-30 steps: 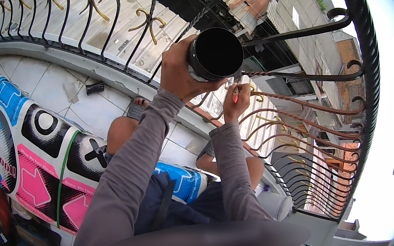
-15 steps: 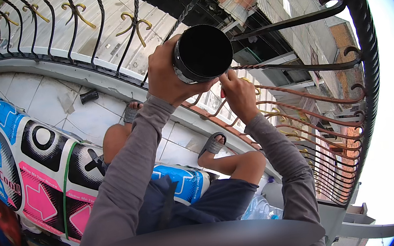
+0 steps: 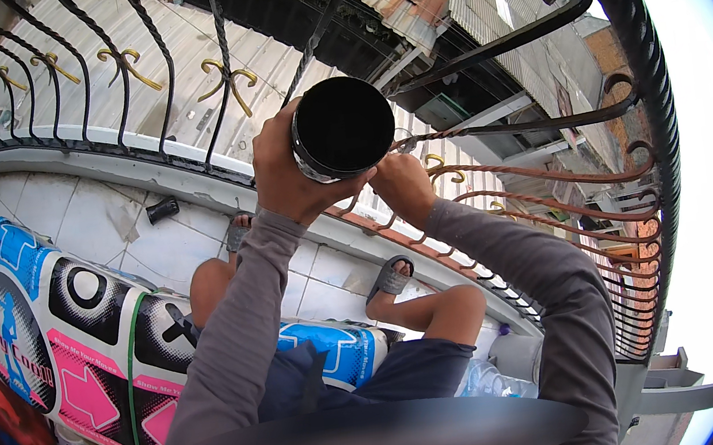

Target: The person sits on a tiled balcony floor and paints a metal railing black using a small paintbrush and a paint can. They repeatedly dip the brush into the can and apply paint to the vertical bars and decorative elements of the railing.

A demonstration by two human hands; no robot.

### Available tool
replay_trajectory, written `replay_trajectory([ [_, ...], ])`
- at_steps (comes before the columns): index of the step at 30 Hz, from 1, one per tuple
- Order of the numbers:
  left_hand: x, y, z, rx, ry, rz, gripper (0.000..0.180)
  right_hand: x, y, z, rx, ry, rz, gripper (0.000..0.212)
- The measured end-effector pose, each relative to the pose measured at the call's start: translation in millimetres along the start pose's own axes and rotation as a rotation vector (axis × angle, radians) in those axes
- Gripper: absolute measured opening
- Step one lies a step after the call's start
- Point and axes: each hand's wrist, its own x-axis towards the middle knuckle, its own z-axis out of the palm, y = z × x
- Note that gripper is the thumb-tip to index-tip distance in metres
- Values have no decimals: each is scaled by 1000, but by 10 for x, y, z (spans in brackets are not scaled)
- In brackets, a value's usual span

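My left hand (image 3: 281,171) is wrapped round the side of a black cylindrical can (image 3: 343,126). Its round mouth faces up toward me, and the inside looks wholly black. Just right of the can's lower rim, my right hand (image 3: 404,188) is closed beside a twisted bar of the curved metal railing (image 3: 531,125). Whatever its fingers grip is hidden behind the hand and the can. Bars on the far and left side of the railing are black; several nearer ones on the right (image 3: 537,166) look reddish brown. Gold-coloured scroll ornaments (image 3: 228,82) sit on the bars.
A low concrete ledge (image 3: 180,166) carries the railing. On the white tiled floor (image 3: 60,201) lies a small black cylinder (image 3: 163,211). A rolled printed mat (image 3: 91,344) lies along my left side. Clear plastic bottles (image 3: 491,379) are by my right leg. Rooftops (image 3: 427,0) lie beyond.
My left hand and the can have shifted slightly left and down. My right hand moved left and turned, elbow swinging outward; a small red bit once seen by its fingers is now hidden.
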Motion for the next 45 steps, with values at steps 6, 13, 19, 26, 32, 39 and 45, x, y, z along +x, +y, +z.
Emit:
replay_trajectory([
  [6, -3, -32, -43, 37, -7, -20, 85, 89, 1, 97, -35, 11, 129, 13],
  [13, 3, -14, -59, 12, 21, 22, 83, 169, 50, 108, 115, 22, 63, 12],
  [19, 17, -24, -48, 55, 15, 58, 85, 246, 35, 157, 198, -62, 128, 13],
  [26, 10, -29, -89, 68, 20, 60, 87, 232, 153, 243, 200, -67, 105, 12],
  [32, 13, -37, -79, 87, 12, 50, 94, 171, -42, 328, 228, -16, 128, 10],
  [39, -6, -28, -87, 107, 24, 75, 89, 131, 35, -213, 88, -103, 263, 14],
  [45, 3, -39, -97, 58, 4, 25, 96, 120, -109, -479, 61, -262, 238, 18],
])
